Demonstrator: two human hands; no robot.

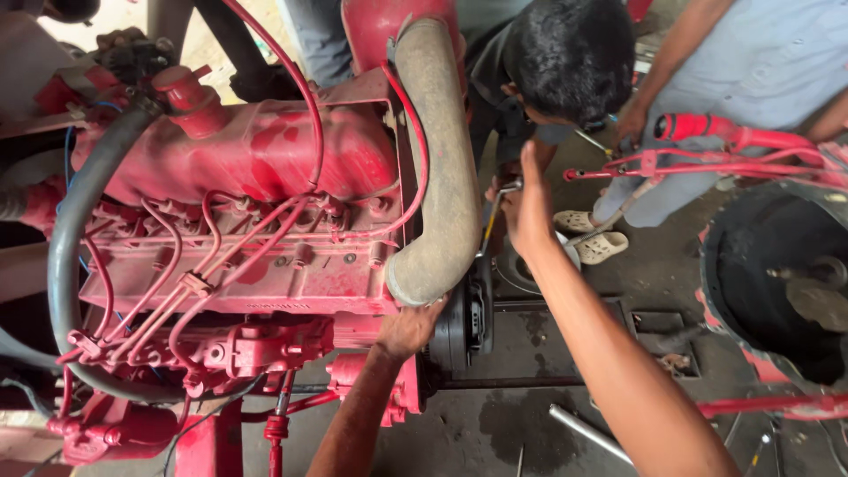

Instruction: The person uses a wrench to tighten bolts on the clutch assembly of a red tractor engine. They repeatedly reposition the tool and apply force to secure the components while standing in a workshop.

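A red diesel engine (256,203) fills the left half of the view, with thin red fuel lines across its top. A thick dusty grey hose (437,150) bends down its right end. My left hand (408,329) presses against the engine's end just under the lower mouth of that hose, beside a black pulley (459,322). My right hand (523,205) reaches farther out and grips a metal wrench (496,210) near the pulley end. A second person with dark hair (565,53) bends over the same spot.
A third person in a light shirt (751,62) with sandals (601,247) stands at the right. A round black housing (777,265) sits at the right edge, red rods (707,163) above it. A metal bar (587,433) lies on the stained concrete floor.
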